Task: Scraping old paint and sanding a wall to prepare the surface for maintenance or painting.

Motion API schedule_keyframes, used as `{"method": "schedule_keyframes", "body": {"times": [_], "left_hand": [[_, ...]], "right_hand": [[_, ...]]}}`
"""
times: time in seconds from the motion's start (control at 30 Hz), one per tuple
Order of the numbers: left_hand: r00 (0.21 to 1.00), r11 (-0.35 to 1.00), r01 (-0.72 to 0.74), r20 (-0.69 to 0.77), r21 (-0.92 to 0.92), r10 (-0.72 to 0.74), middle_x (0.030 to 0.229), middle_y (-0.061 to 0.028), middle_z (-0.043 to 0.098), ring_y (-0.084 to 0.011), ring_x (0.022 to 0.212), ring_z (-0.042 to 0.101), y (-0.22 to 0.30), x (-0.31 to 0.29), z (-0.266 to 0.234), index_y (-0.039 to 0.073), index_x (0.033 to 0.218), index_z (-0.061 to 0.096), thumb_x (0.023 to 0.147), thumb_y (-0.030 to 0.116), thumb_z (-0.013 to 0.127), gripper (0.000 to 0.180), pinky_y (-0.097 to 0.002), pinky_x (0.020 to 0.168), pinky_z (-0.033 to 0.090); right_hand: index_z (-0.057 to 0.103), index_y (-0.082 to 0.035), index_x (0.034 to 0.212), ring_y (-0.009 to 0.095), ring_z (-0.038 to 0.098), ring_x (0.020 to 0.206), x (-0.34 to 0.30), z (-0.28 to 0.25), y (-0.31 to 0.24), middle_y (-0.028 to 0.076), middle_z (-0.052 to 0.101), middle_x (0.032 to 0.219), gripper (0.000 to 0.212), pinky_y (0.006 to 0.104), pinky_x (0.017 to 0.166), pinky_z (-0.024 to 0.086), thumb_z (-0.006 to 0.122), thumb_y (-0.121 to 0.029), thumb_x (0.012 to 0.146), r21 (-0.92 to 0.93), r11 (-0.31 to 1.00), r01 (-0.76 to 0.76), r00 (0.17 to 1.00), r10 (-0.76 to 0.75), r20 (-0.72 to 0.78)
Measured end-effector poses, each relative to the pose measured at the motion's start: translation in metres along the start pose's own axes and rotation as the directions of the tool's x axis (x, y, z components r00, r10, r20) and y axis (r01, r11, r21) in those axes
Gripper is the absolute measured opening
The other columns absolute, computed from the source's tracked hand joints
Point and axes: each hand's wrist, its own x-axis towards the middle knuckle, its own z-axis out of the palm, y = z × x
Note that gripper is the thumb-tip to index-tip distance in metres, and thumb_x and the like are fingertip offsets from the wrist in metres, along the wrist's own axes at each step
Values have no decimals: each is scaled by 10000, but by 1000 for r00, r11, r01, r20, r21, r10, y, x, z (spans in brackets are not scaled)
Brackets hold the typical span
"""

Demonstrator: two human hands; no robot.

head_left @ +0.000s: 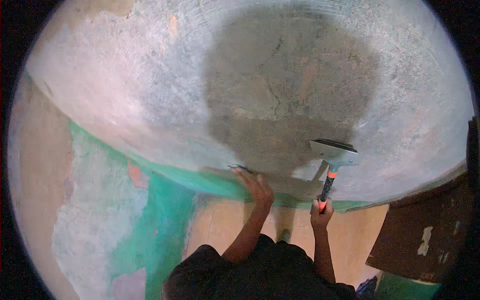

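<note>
My right hand [321, 214] is wrapped round the black and orange handle of a wide-bladed scraper [334, 154]. The scraper points up at a rough whitish-grey wall [165, 90], its dark-edged blade at or close to the surface; contact cannot be made out. My left hand [259, 189] is raised at the wall beside a green painted band [212, 181], its fingers stretched out. By those fingertips shows a small thin dark thing [237, 166], too small to name; I see no grip round it.
A large dark shadow falls over the middle of the wall. At left, another wall [167, 215] has flaking green and white paint. Orange-tan tiles [295, 222] cover the floor below. To the right stands a dark brown panel [420, 235] with pale worn patches.
</note>
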Motion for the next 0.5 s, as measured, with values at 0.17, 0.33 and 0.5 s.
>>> {"method": "schedule_keyframes", "body": {"times": [0.17,0.33,0.5], "left_hand": [[992,999,-17,-126,36,21,1483,-366,70,-492,1367,150,33,40,-36,-153,1429,146,1000,247,334,616,-511,1133,118],[955,983,-119,-254,140,152,1492,-353,95,-467,1371,181,27,36,-25,-117,1451,160,1002,154,294,541,-524,1118,177],[955,977,-149,-236,150,182,1501,-358,72,-487,1399,114,15,33,-28,-135,1442,144,996,168,299,561,-526,1136,140]], "right_hand": [[545,-14,844,133,448,496,7,-1,19,39,478,616,192,288,480,371,668,-159,863,9,1000,6,999,-6,43],[542,-12,877,90,410,503,9,-3,30,34,482,627,112,258,479,342,638,-69,881,61,998,-30,992,22,121],[523,-36,860,87,364,534,-1,-4,25,-6,450,652,118,236,492,343,638,-44,886,415,870,-266,964,243,109]]}}
